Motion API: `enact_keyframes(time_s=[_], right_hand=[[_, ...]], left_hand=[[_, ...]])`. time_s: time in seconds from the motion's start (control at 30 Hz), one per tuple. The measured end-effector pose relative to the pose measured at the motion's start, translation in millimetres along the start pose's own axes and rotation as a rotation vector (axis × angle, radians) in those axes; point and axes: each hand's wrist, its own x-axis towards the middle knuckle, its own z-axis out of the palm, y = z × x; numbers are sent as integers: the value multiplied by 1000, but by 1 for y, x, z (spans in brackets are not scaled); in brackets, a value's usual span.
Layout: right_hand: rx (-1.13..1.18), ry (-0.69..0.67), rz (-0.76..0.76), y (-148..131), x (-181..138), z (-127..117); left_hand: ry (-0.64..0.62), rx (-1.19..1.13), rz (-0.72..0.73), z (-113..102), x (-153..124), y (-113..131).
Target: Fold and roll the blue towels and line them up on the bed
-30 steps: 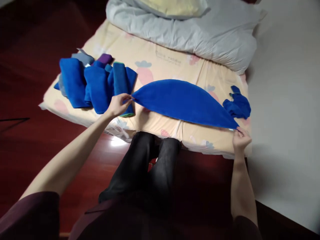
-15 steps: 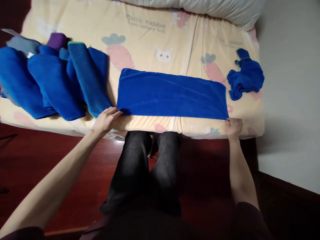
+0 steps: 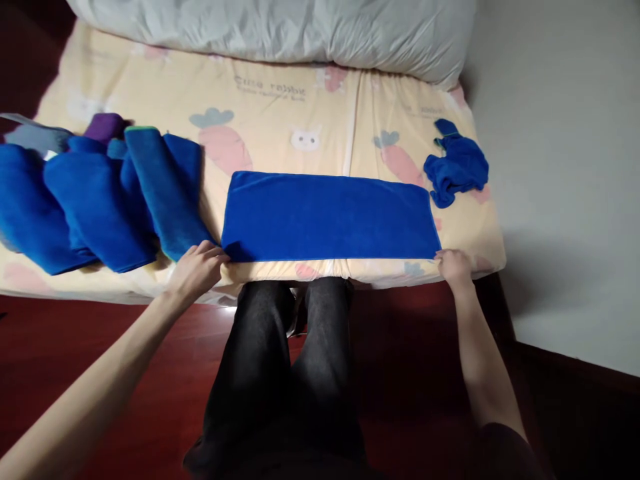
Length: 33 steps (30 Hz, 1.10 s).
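Observation:
A blue towel [image 3: 330, 217] lies flat on the bed as a long rectangle, its near edge running along the front of the mattress. My left hand [image 3: 200, 265] pinches its near left corner. At the near right corner, my right hand [image 3: 454, 267] grips the towel between thumb and fingers. Close to my left hand is a pile of folded blue towels [image 3: 95, 207], with a greener-blue one [image 3: 163, 190] on its right side. A crumpled blue cloth [image 3: 457, 167] sits beyond my right hand.
The bed [image 3: 280, 123] has a cream sheet printed with carrots and rabbits. A white quilt [image 3: 280, 30] is bunched along its far side. Purple cloth [image 3: 105, 127] and grey cloth [image 3: 40, 137] show behind the pile. A pale wall [image 3: 560, 167] stands at the right.
The camera view has tilted up, showing more of the quilt, and everything on the bed sits lower in the picture. Both hands stay at the towel's near corners.

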Motion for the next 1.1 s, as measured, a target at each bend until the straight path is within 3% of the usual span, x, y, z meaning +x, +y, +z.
enact_keyframes(time_s=[0.1,0.17,0.23,0.33,0.43,0.5,0.6,0.83,1.1], right_hand=[[44,-8,-63,-52,11,-18],[236,149,-234,-122,14,-26],[436,202,-369,-211,11,-26],[651,116,-525,-336,-1,-5],[690,-30,-520,-400,-12,32],[653,-43,-493,-408,-14,54],[580,-7,-518,-397,-10,71],[486,45,-528,-368,1,67],[375,75,-329,-275,28,56]], left_hand=[[73,-27,1,-20,23,27],[190,-136,-14,-30,52,57],[292,-256,-48,-28,86,92],[314,-366,-123,-1,129,134],[253,-397,-188,39,145,152],[278,-402,-192,58,143,152],[361,-411,-164,67,139,147],[443,-414,-219,66,143,153],[456,-481,-235,66,144,154]])
